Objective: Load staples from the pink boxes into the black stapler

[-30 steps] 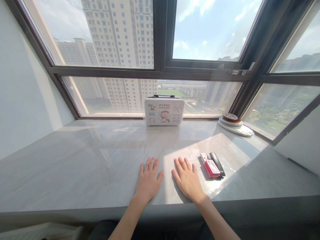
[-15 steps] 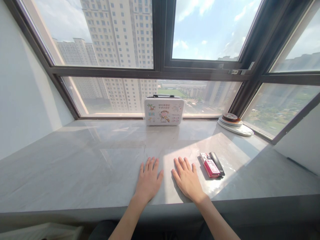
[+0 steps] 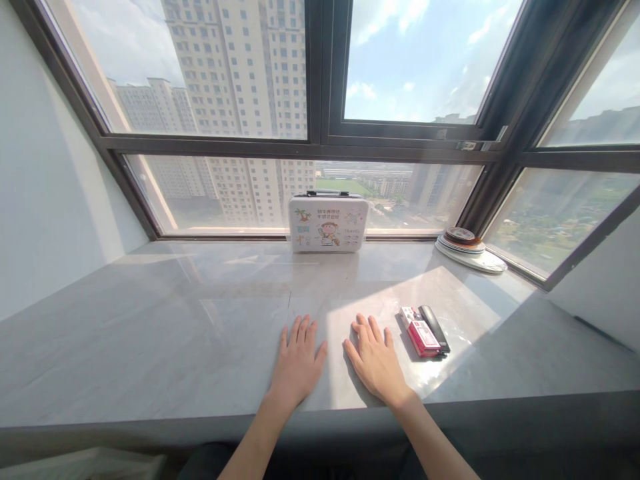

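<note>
My left hand (image 3: pixel 297 365) lies palm down on the grey marbled sill (image 3: pixel 165 347), fingers stretched forward, holding nothing. Flat on the same surface, partly in sunlight, my right hand (image 3: pixel 375 360) is also open and bare. Just right of it is a small group: a pink-and-white box (image 3: pixel 424 339), another white box with red and black print (image 3: pixel 410 313) partly covered, and a black stapler (image 3: pixel 435 328) alongside. Farther off, against the window, a white case (image 3: pixel 329 225) with cartoon prints and a dark handle stands upright.
A stack of round plates or discs (image 3: pixel 463 243) sits in the far right corner by the window frame (image 3: pixel 500 193). White walls (image 3: pixel 60 187) close off the sides. The sill's front edge (image 3: pixel 175 421) runs under my wrists. Below it at left is a pale object (image 3: pixel 95 463).
The fingers of my right hand have shifted slightly, with the index finger drawn in toward the middle one. My left hand stays in place.
</note>
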Action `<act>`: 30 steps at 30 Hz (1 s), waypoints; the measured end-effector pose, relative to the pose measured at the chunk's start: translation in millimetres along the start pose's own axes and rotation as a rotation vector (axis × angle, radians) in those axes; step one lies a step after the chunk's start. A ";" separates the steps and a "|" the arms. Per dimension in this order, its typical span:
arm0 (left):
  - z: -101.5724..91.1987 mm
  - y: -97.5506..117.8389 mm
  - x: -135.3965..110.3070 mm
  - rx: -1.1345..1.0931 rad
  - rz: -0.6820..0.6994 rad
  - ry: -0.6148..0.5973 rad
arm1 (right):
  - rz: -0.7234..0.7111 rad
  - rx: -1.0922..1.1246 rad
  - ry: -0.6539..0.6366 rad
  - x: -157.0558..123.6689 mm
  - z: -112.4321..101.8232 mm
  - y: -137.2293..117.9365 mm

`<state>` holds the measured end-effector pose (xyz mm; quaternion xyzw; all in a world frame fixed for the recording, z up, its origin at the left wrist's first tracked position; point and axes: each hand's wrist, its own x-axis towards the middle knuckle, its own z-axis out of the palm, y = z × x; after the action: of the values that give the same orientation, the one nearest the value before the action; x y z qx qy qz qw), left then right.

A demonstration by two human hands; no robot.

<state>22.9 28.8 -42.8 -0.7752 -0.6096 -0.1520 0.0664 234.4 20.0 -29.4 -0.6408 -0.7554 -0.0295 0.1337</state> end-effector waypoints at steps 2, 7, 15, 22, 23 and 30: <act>-0.1 -0.1 0.1 0.004 0.003 -0.005 | 0.000 0.000 -0.004 0.0 0.3 0.0; -3.7 0.7 0.4 0.014 0.017 -0.016 | 0.002 0.004 -0.017 0.1 1.4 0.1; -6.5 1.7 0.5 0.014 0.019 -0.022 | 0.006 0.010 0.001 -0.1 0.3 -0.9; -2.8 2.0 1.4 0.015 0.024 -0.029 | 0.006 -0.017 0.003 -0.1 1.0 -1.3; -2.2 1.9 1.5 0.014 0.020 -0.026 | 0.003 -0.021 0.000 -0.1 1.2 -1.2; 0.4 5.2 1.5 0.040 0.005 -0.018 | -0.007 -0.049 -0.037 1.8 2.8 -1.3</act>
<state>28.3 29.0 -42.3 -0.7765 -0.6113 -0.1325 0.0768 232.4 22.1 -31.5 -0.6418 -0.7589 -0.0366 0.1041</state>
